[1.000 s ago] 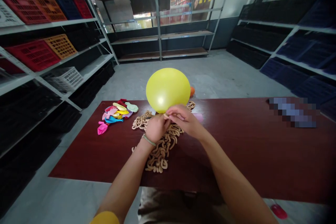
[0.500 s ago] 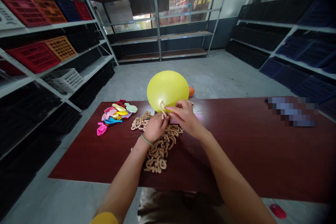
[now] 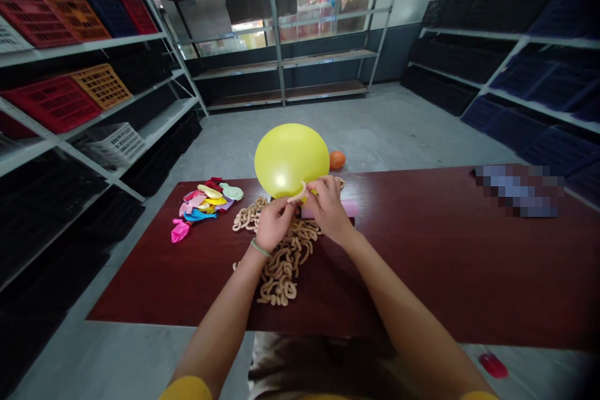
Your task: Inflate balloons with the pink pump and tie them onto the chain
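An inflated yellow balloon (image 3: 291, 159) stands over the table's far edge, just beyond both hands. My left hand (image 3: 275, 222) is closed, pinching one end of a short beige cord (image 3: 297, 195). My right hand (image 3: 328, 207) is closed on the other end of that cord, close to the balloon's lower side. Below the hands a tangled pile of beige cord (image 3: 284, 262) lies on the dark red table (image 3: 422, 262). Partly behind my right hand is a pink-purple cylinder (image 3: 349, 208).
Deflated balloons (image 3: 201, 203) in several colours lie at the table's left. An orange balloon (image 3: 337, 160) shows past the far edge. A blurred flat item (image 3: 518, 190) rests at the far right. Shelves with crates (image 3: 51, 103) stand left and right; a red object (image 3: 493, 365) is on the floor.
The cord between my hands has gone from a raised loop to a shorter, flatter piece. My right hand has turned and its fingers have closed in. The view has shifted slightly.
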A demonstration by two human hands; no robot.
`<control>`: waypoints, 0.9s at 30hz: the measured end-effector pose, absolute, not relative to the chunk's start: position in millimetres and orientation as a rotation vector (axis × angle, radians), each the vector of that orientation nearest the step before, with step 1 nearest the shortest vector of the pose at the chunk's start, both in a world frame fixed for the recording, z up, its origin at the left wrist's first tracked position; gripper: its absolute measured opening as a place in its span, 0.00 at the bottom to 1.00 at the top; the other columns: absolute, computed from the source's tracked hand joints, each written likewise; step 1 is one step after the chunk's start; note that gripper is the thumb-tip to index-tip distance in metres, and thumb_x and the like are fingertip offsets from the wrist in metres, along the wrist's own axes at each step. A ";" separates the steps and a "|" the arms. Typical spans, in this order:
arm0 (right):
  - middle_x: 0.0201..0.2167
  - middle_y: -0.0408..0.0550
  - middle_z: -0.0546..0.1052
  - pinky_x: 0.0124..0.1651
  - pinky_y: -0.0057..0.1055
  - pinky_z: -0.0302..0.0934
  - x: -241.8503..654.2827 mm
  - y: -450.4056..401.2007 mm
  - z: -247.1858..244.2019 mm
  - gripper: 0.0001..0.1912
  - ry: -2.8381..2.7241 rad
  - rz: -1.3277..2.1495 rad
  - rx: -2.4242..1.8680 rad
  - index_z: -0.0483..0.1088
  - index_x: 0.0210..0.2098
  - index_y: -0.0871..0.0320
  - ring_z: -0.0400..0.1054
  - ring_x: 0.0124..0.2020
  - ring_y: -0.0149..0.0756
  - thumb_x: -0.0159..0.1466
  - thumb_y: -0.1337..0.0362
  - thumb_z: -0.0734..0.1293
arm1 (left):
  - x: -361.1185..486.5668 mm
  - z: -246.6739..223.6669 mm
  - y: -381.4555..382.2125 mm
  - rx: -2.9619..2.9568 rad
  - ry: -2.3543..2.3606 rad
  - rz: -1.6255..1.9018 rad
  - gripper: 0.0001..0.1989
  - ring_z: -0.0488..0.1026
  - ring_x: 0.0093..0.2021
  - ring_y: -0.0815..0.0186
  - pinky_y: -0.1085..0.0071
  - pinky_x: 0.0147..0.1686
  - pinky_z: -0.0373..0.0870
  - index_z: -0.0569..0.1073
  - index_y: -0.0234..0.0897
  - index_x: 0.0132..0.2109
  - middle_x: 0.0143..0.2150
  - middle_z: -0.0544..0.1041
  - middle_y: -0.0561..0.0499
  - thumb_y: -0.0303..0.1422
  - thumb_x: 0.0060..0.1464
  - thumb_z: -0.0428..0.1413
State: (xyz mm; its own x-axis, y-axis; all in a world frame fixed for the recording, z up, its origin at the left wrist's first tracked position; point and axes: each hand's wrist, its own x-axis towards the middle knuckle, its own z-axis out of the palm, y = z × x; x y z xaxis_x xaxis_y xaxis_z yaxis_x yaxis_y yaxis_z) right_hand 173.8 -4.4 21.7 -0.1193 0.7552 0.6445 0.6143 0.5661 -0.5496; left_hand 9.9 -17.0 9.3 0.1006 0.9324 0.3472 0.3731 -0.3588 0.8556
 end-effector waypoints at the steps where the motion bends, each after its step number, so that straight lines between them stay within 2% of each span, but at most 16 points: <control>1: 0.40 0.50 0.63 0.51 0.43 0.55 171.3 -5.6 20.2 0.06 -1.805 0.182 -1.114 0.66 0.40 0.55 0.57 0.45 0.42 0.69 0.63 0.58 | 11.4 8.4 -16.0 1.611 1.238 1.280 0.16 0.70 0.28 0.68 0.72 0.31 0.66 0.77 0.35 0.33 0.28 0.76 0.50 0.39 0.61 0.51; 5: 0.43 0.51 0.61 0.53 0.44 0.56 165.5 -8.4 14.4 0.05 -1.835 0.183 -1.046 0.64 0.41 0.54 0.57 0.48 0.43 0.68 0.64 0.58 | 15.6 5.7 -11.2 1.073 1.015 1.383 0.12 0.68 0.24 0.72 0.75 0.28 0.66 0.77 0.34 0.33 0.27 0.75 0.52 0.40 0.54 0.59; 9: 0.43 0.50 0.62 0.54 0.45 0.55 167.0 -7.6 12.7 0.04 -1.854 0.162 -1.045 0.65 0.37 0.54 0.57 0.48 0.43 0.65 0.68 0.60 | 15.8 6.7 -8.8 1.031 0.955 1.378 0.10 0.68 0.26 0.74 0.77 0.29 0.66 0.76 0.34 0.34 0.28 0.75 0.53 0.37 0.51 0.61; 13: 0.43 0.49 0.66 0.54 0.45 0.55 174.3 -8.2 19.2 0.04 -1.871 0.209 -1.020 0.66 0.34 0.54 0.59 0.48 0.43 0.63 0.69 0.62 | 13.9 5.6 -8.6 1.239 1.034 1.339 0.08 0.68 0.26 0.73 0.77 0.29 0.66 0.75 0.35 0.37 0.28 0.74 0.54 0.36 0.53 0.60; 16: 0.42 0.48 0.69 0.54 0.44 0.55 180.8 -9.4 26.2 0.07 -1.799 0.253 -0.975 0.67 0.33 0.53 0.61 0.47 0.42 0.67 0.66 0.59 | 10.6 3.8 -10.1 1.499 1.165 1.319 0.08 0.70 0.28 0.71 0.75 0.31 0.67 0.75 0.36 0.38 0.30 0.76 0.53 0.36 0.56 0.57; 19: 0.38 0.47 0.71 0.51 0.42 0.57 184.6 -8.7 29.6 0.09 -1.754 0.248 -0.962 0.69 0.37 0.53 0.63 0.44 0.40 0.70 0.64 0.58 | 7.6 3.5 -13.3 1.831 1.326 1.307 0.07 0.73 0.31 0.68 0.73 0.35 0.68 0.76 0.38 0.40 0.33 0.78 0.52 0.35 0.58 0.56; 22: 0.40 0.48 0.72 0.51 0.41 0.57 185.9 -6.5 27.6 0.09 -1.877 0.180 -0.947 0.72 0.41 0.52 0.62 0.45 0.40 0.69 0.62 0.60 | 7.1 4.5 -16.8 2.127 1.370 1.264 0.06 0.75 0.36 0.66 0.71 0.40 0.69 0.75 0.39 0.42 0.37 0.79 0.51 0.34 0.59 0.55; 27: 0.42 0.47 0.72 0.52 0.40 0.55 188.1 -3.5 19.8 0.10 -2.032 0.089 -1.000 0.75 0.40 0.50 0.59 0.46 0.41 0.69 0.62 0.61 | 8.1 5.7 -18.7 2.275 1.331 1.216 0.05 0.76 0.38 0.66 0.71 0.41 0.70 0.73 0.39 0.43 0.39 0.79 0.51 0.30 0.59 0.55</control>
